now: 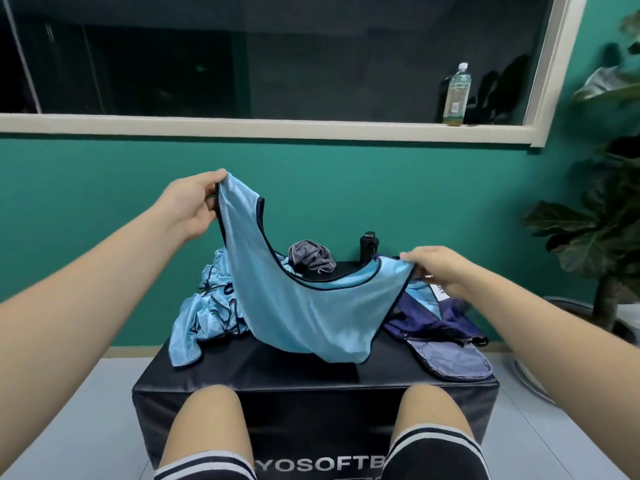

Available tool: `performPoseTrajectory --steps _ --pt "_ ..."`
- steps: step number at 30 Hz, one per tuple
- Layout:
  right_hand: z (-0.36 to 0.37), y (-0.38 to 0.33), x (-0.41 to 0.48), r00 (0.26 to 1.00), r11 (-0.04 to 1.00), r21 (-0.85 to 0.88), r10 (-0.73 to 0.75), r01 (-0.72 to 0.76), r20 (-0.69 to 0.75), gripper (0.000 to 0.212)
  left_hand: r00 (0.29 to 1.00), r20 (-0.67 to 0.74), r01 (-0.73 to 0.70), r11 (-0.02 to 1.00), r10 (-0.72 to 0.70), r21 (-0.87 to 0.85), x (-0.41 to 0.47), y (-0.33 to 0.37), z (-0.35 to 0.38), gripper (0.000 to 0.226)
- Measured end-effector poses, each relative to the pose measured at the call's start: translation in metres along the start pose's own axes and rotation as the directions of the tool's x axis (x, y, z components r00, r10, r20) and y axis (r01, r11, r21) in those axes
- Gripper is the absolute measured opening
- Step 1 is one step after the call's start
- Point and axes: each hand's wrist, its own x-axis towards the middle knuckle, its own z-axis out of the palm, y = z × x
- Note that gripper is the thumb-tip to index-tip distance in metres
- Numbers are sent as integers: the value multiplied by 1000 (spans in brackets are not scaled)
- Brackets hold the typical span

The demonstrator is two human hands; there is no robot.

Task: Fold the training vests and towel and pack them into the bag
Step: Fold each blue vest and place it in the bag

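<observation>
Early: left hand (194, 202) and right hand (437, 268) pinch one unfolded vest (304, 313); vest heap (207, 306) below left, bag (446, 327) below right, towel (311, 258) still crumpled.

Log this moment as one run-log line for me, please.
left hand: pinches vest shoulder, raised | right hand: pinches other shoulder, lower | towel: crumpled on box | bag: on box, right side

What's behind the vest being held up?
A crumpled grey towel and a black bottle show above the dipped edge of the held vest, on the black box. The box top right behind the fabric is hidden.
</observation>
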Motion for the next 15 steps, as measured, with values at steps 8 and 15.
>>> performPoseTrajectory --steps 8,15 --pt "-9 -78 -16 993 853 511 -113 112 -28 14 991 -57 -118 993 117 -17 -17 51 5 17" --pt "-36 -140 -32 959 821 495 -257 283 -123 12 950 141 -296 949 280 107 -25 86 4 22"
